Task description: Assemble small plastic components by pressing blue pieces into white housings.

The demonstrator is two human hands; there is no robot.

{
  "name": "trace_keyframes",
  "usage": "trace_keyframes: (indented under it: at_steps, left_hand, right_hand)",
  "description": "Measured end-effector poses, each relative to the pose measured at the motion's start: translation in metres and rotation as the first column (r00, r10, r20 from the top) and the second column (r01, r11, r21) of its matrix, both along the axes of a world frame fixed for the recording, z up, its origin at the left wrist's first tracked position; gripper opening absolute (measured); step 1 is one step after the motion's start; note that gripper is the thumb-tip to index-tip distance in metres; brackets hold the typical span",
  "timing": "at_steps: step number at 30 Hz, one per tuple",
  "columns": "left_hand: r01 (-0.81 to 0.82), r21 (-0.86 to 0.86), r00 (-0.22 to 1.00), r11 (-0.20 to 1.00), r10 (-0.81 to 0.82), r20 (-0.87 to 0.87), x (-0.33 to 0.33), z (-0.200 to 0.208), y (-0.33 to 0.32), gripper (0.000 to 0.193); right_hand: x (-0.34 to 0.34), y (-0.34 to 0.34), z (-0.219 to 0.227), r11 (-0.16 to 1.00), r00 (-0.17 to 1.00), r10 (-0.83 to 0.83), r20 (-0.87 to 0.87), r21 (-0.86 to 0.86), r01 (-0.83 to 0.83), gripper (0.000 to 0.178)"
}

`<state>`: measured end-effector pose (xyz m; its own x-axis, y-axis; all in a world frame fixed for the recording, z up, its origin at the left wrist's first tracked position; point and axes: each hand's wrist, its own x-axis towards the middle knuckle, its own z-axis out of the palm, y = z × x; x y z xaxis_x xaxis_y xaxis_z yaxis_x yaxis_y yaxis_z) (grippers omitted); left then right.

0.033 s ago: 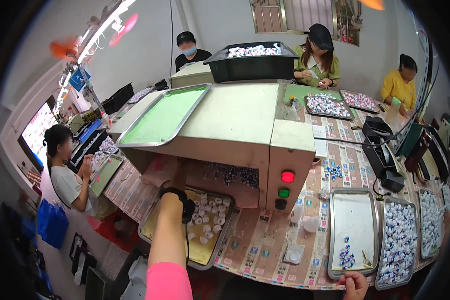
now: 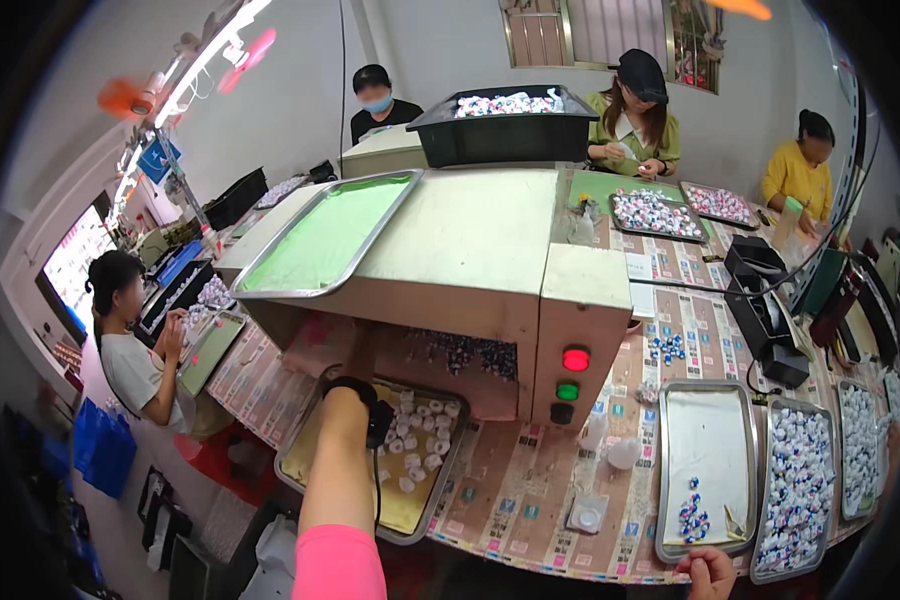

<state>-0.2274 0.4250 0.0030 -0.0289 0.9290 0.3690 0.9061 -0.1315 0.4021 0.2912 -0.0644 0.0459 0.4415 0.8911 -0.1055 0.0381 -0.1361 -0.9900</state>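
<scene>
My left arm, in a pink sleeve with a black band and cord at the wrist, reaches over a yellow-lined tray [image 2: 402, 508] into the beige box-shaped machine [image 2: 470, 240]. My left hand [image 2: 365, 345] is in shadow inside its opening, its fingers not readable. Several small white pieces [image 2: 420, 430] lie on that tray. Many small dark pieces [image 2: 460, 350] show deeper in the opening. At the table's front edge, my right hand [image 2: 708, 573] is closed with curled fingers, beside a metal tray [image 2: 705, 430] holding several blue, red and white pieces [image 2: 693, 515]. Whatever it may hold is hidden.
A green-lined tray [image 2: 325, 235] and a black bin [image 2: 510, 135] sit atop the machine, which has a lit red lamp [image 2: 575, 358]. Filled trays [image 2: 795, 490] stand at right. A black cable [image 2: 710, 285] crosses the table. Several co-workers sit around.
</scene>
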Motion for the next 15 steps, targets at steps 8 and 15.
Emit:
trace_keyframes:
  at_steps: [8, 15]
  left_hand:
    - [0.007, 0.01, 0.998, 1.0, -0.007, 0.056, -0.014, -0.035, 0.011, 0.072]
    - [0.035, 0.039, 0.993, 0.999, -0.039, 0.109, -0.007, -0.046, -0.005, 0.069]
  right_hand:
    - [-0.006, 0.015, 0.006, 0.998, 1.0, -0.01, -0.02, -0.07, 0.009, 0.015]
    - [-0.012, 0.016, 0.008, 0.998, 0.998, 0.056, -0.002, -0.029, -0.056, 0.015]
